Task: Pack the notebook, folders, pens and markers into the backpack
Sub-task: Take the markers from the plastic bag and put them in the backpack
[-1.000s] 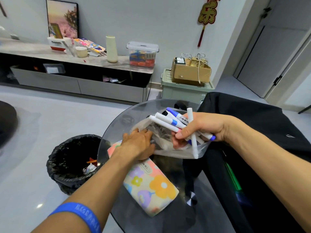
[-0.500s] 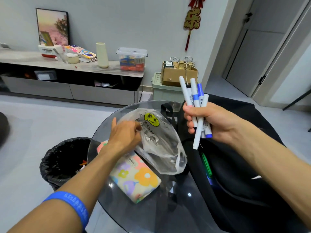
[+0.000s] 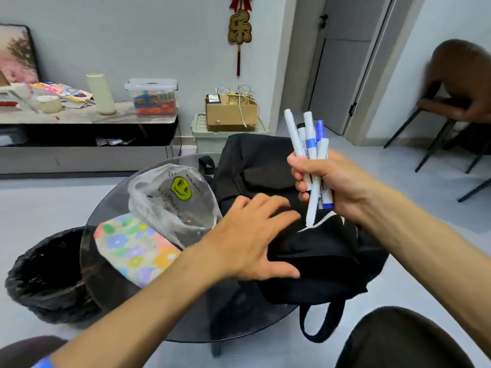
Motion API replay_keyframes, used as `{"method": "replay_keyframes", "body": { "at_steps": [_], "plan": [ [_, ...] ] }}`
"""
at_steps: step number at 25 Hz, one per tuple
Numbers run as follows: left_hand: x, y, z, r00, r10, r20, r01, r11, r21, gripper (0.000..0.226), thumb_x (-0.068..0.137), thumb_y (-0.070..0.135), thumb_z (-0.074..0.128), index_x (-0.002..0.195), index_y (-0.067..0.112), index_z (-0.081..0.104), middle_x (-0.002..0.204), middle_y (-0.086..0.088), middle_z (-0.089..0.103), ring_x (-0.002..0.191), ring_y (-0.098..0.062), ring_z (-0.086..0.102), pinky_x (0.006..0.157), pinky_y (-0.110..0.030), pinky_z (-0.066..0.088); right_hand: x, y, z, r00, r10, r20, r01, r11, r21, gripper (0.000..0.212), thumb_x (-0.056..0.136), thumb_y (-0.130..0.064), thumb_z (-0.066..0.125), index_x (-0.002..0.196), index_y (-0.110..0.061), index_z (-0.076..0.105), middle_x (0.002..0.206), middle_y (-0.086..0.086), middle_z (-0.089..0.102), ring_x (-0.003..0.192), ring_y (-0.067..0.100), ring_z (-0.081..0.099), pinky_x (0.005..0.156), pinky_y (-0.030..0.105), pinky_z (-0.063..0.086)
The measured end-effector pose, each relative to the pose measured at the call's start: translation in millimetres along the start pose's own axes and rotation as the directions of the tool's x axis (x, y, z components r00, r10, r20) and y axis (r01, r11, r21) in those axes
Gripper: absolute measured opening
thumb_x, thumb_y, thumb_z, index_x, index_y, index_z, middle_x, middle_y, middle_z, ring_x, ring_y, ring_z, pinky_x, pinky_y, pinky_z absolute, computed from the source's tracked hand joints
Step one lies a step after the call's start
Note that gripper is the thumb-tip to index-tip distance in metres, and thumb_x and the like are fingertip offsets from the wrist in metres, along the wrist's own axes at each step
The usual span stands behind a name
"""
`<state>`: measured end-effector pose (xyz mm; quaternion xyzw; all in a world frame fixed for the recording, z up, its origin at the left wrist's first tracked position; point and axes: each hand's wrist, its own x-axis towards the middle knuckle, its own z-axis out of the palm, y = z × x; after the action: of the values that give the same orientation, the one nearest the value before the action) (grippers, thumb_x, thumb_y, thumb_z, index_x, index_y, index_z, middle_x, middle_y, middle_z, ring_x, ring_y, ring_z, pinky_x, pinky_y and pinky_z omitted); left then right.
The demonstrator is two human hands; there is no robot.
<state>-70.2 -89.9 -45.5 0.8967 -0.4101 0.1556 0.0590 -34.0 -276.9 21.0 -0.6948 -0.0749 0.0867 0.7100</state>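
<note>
So right now the black backpack is sitting on the round glass counter, flopped over toward the near edge with one strap loop hanging off the rim. Right hand is up above the backpack, fingers curled tight around a bunch of markers, mostly white barrels with a couple of blue caps poking out the top, and one long white one sticking down below the fist toward the bag. They're held roughly upright, fanned out a bit. Left hand is spread out with the fingers pretty much straight, palm down, over the top of the backpack. It looks like it's pressing on the black fabric, not gripping anything, though it's a little blurry so I can't swear to how firm the contact is. Just left of the backpack there's a crumpled clear plastic bag with a yellow smiley face printed on it, touching the bag's side, and it's partly lying over a flowery pastel pouch that sits on the same counter, further left of the backpack. Beyond the counter's left rim, on the floor, is a bin lined with a black trash bag. Behind the backpack, against the wall, there's a cardboard box on top of a pale green storage bin. Can't tell from this angle whether the backpack's main opening is unzipped.
</note>
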Motion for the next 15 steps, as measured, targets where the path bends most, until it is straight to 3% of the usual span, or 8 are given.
{"method": "replay_keyframes", "body": {
  "at_steps": [2, 4, 6, 9, 10, 12, 13, 15],
  "plan": [
    [21, 16, 12, 0.988, -0.052, 0.146, 0.042, 0.997, 0.069, 0.052, 0.081, 0.053, 0.057, 0.126, 0.027, 0.057, 0.126, 0.002, 0.058, 0.114, -0.024, 0.052, 0.087, -0.039, 0.042, -16, -2, -15, 0.998, -0.062, 0.009, 0.062, 0.997, 0.046, 0.011, 0.086, -0.017, 0.07, 0.077, -0.016, 0.063, 0.064, 0.004, 0.052, 0.05, 0.014, 0.05, 0.047, 0.027, 0.045],
    [47, 12, 5, 0.957, -0.286, -0.041, 0.271, 0.938, -0.215, 0.018, 0.083, 0.031, 0.06, 0.097, 0.024, 0.069, 0.098, -0.006, 0.07, 0.097, -0.034, 0.062, 0.077, -0.039, 0.047, -37, -7, -36, 0.984, -0.162, 0.077, 0.158, 0.986, 0.062, 0.008, 0.083, -0.018, 0.071, 0.082, -0.016, 0.063, 0.064, 0.005, 0.052, 0.051, 0.016, 0.05, 0.048, 0.028, 0.046],
    [72, -9, -7, 0.775, -0.62, -0.119, 0.459, 0.683, -0.568, 0.02, 0.088, 0.029, 0.062, 0.074, 0.016, 0.067, 0.079, -0.013, 0.07, 0.081, -0.036, 0.065, 0.067, -0.039, 0.047, -56, -8, -55, 0.952, -0.241, 0.189, 0.247, 0.969, -0.007, 0.011, 0.081, -0.018, 0.074, 0.086, -0.017, 0.065, 0.062, 0.006, 0.054, 0.052, 0.019, 0.053, 0.05, 0.029, 0.048],
    [108, -37, -38, 0.585, -0.811, -0.018, 0.37, 0.287, -0.884, 0.026, 0.093, 0.029, 0.062, 0.073, 0.013, 0.067, 0.081, -0.009, 0.068, 0.076, -0.021, 0.061, 0.068, -0.035, 0.049, -66, 4, -63, 0.914, -0.217, 0.343, 0.32, 0.904, -0.282, 0.017, 0.078, -0.018, 0.077, 0.076, -0.027, 0.062, 0.063, -0.009, 0.057, 0.056, 0.007, 0.056, 0.055, 0.018, 0.048],
    [119, -42, -49, 0.557, -0.831, -0.01, 0.321, 0.226, -0.92, 0.024, 0.093, 0.029, 0.062, 0.074, 0.014, 0.067, 0.082, -0.007, 0.068, 0.076, -0.019, 0.061, 0.07, -0.035, 0.051, -61, 17, -62, 0.91, -0.209, 0.357, 0.37, 0.797, -0.478, 0.023, 0.079, -0.019, 0.076, 0.072, -0.031, 0.057, 0.062, -0.014, 0.054, 0.055, 0.002, 0.053, 0.056, 0.014, 0.045],
    [132, -45, -68, 0.539, -0.841, -0.051, 0.277, 0.235, -0.932, 0.023, 0.091, 0.03, 0.064, 0.077, 0.013, 0.07, 0.079, -0.005, 0.069, 0.073, -0.019, 0.065, 0.069, -0.033, 0.052, -39, 48, -57, 0.92, -0.17, 0.353, 0.391, 0.387, -0.835, 0.019, 0.081, -0.025, 0.07, 0.077, -0.031, 0.052, 0.066, -0.013, 0.054, 0.062, 0.008, 0.055, 0.059, 0.023, 0.043],
    [136, -45, -73, 0.558, -0.826, -0.075, 0.268, 0.266, -0.926, 0.024, 0.09, 0.031, 0.064, 0.079, 0.011, 0.071, 0.08, -0.008, 0.072, 0.075, -0.02, 0.068, 0.069, -0.034, 0.053, -24, 60, -54, 0.938, -0.126, 0.323, 0.342, 0.186, -0.921, 0.012, 0.083, -0.031, 0.066, 0.085, -0.03, 0.055, 0.074, -0.009, 0.059, 0.071, 0.017, 0.059, 0.062, 0.029, 0.044],
    [139, -41, -77, 0.634, -0.765, -0.117, 0.245, 0.342, -0.907, 0.029, 0.09, 0.033, 0.063, 0.083, 0.006, 0.072, 0.084, -0.012, 0.073, 0.08, -0.022, 0.07, 0.07, -0.037, 0.054, 5, 72, -52, 0.973, -0.074, 0.219, 0.216, -0.048, -0.975, 0.022, 0.087, -0.043, 0.061, 0.098, -0.024, 0.057, 0.092, 0.003, 0.065, 0.087, 0.03, 0.063, 0.068, 0.033, 0.045]
  ]
}}
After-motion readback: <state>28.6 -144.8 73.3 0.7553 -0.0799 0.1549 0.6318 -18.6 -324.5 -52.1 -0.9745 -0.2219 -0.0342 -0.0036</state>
